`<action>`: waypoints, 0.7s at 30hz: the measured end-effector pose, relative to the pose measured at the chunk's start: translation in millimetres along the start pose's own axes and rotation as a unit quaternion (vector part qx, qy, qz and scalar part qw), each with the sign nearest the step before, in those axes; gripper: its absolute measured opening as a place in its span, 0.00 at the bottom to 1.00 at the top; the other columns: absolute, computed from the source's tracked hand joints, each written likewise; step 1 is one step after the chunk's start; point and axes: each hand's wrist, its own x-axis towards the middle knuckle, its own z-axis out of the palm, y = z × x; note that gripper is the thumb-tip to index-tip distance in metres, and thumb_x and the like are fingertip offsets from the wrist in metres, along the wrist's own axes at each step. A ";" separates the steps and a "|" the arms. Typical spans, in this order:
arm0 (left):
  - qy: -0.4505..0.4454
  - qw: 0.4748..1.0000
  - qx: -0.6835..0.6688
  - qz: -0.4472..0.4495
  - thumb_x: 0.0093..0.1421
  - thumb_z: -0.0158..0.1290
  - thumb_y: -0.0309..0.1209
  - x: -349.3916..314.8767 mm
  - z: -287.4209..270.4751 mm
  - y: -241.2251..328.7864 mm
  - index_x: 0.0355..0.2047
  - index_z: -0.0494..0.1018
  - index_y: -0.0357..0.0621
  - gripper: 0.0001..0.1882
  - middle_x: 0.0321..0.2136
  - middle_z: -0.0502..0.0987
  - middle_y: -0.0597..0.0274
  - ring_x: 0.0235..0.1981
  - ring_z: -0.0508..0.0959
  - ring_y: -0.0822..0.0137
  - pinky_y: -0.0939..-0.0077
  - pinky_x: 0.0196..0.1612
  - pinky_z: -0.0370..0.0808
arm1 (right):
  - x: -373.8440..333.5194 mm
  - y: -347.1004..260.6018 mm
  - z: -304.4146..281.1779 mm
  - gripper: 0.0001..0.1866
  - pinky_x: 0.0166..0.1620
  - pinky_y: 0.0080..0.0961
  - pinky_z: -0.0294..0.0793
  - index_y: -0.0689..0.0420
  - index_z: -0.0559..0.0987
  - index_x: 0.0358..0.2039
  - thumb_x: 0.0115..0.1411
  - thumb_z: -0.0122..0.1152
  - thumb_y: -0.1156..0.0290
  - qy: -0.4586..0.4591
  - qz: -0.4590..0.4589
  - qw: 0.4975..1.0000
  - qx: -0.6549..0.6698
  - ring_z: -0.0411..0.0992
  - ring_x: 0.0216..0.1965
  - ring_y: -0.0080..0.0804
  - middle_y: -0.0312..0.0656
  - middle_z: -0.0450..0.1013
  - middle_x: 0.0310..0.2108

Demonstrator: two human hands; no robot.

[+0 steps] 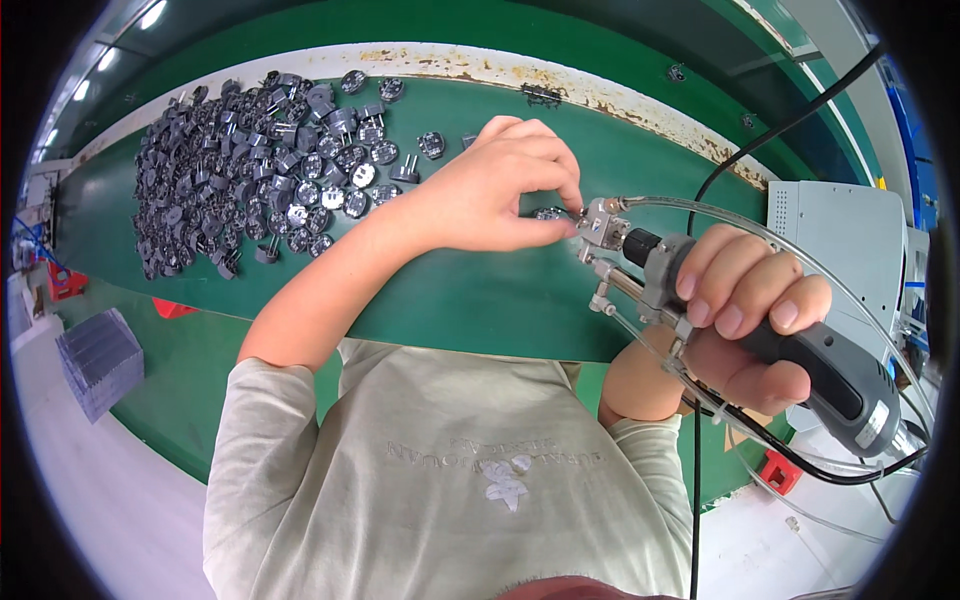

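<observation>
My right hand (745, 300) wraps round the grey and black body of an electric screwdriver (840, 385), which lies nearly level and points left. A metal head (603, 225) with thin clear tubes is fitted at its front end. Thumb and fingers of my left hand (505, 185) pinch a small dark round part (548, 213) right at the tip of that head. Much of this part hides behind the fingers. Left of my left hand lies a large heap of similar dark round parts (210, 180), several with metal prongs.
The green tabletop (450, 305) has a worn white strip (450, 60) along its back. A grey metal box (840, 240) stands at the right, with a black cable (790, 115) curving above it. A grey ridged block (100, 365) and a red bin (780, 472) sit lower down.
</observation>
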 end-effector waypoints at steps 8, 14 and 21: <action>-0.060 0.996 0.059 0.043 0.60 0.61 0.31 7.6 -0.9 1.0 0.37 0.75 0.47 0.07 0.41 0.78 0.67 0.52 0.74 0.61 0.58 0.63 0.61 | -0.7 -1.7 -1.5 0.29 0.31 0.33 0.78 0.56 0.69 0.47 0.63 0.68 0.44 -0.010 -0.011 1.000 -0.008 0.75 0.26 0.32 0.39 0.74 0.30; -0.001 0.979 0.201 0.022 0.45 0.65 0.23 28.6 19.1 10.6 0.36 0.78 0.49 0.16 0.39 0.77 0.67 0.50 0.75 0.60 0.55 0.61 0.64 | 4.2 -2.1 7.5 0.26 0.31 0.35 0.78 0.57 0.70 0.46 0.63 0.72 0.52 0.000 0.005 1.000 -0.023 0.75 0.25 0.34 0.40 0.74 0.29; 0.131 0.929 0.337 -0.083 0.45 0.66 0.27 43.0 10.0 -10.8 0.31 0.81 0.51 0.10 0.35 0.79 0.67 0.47 0.76 0.59 0.54 0.59 0.65 | 31.9 34.6 24.9 0.21 0.35 0.35 0.79 0.59 0.72 0.42 0.60 0.76 0.63 0.085 -0.006 0.996 -0.036 0.75 0.28 0.36 0.42 0.74 0.26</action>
